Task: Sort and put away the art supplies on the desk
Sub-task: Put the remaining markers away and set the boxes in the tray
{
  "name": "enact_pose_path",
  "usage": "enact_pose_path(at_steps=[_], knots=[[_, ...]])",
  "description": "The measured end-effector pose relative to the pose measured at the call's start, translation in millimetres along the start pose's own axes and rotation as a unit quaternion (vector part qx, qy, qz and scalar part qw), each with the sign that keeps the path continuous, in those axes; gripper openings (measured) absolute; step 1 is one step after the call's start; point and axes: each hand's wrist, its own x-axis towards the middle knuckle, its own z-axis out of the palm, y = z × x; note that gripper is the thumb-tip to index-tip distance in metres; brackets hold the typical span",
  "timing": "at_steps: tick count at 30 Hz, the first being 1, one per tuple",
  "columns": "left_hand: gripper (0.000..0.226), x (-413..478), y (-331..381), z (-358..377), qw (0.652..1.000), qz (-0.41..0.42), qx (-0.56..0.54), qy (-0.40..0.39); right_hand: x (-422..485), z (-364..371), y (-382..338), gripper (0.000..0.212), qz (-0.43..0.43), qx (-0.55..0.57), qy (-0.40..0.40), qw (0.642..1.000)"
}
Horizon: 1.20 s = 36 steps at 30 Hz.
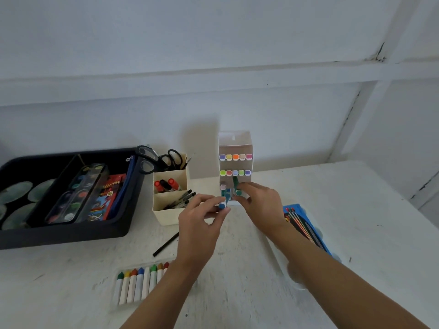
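Observation:
A clear plastic marker case (235, 148) stands upright near the wall, with two rows of colour-capped markers (235, 157) in it and a pink-capped one lower left. My left hand (202, 219) pinches a blue-capped marker (222, 205) at the case's lower left. My right hand (259, 203) holds a green-capped marker (238, 192) at the lower row of the case, fingers curled round it. A dark green marker (235, 182) stands tilted just above that hand.
A cream desk organiser (169, 210) holds scissors (152, 160), red markers and pens. A black tray (71, 233) at the left holds paint sets and a pouch. Crayons (140, 283) lie at the front, a black pencil (166, 243) beside them, a blue pencil box (306, 224) on the right.

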Motion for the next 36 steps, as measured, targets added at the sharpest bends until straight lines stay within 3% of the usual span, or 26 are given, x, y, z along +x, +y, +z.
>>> enact_pose_path(at_steps=[7,15,19,28,36], knots=[[0.029,11.7,5.8,7.4,1.0,0.018,-0.005,0.011,9.0,1.8,4.6,0.034,0.009,-0.02,-0.052,0.998],[0.028,10.9,3.4,13.5,0.998,0.041,0.021,0.033,-0.5,-2.1,1.6,0.037,0.013,0.03,-0.026,0.999],[0.027,18.8,-9.5,25.3,0.999,0.038,0.035,0.0,1.5,-3.5,-0.4,0.035,-0.007,0.028,-0.023,0.999],[0.028,35.6,-23.7,49.4,0.999,-0.028,0.028,-0.024,5.2,-2.5,3.2,0.033,-0.027,0.036,-0.008,0.999],[0.028,37.5,-24.5,60.8,0.99,-0.122,-0.054,0.036,5.2,1.0,7.7,0.033,-0.017,0.066,-0.015,0.998]])
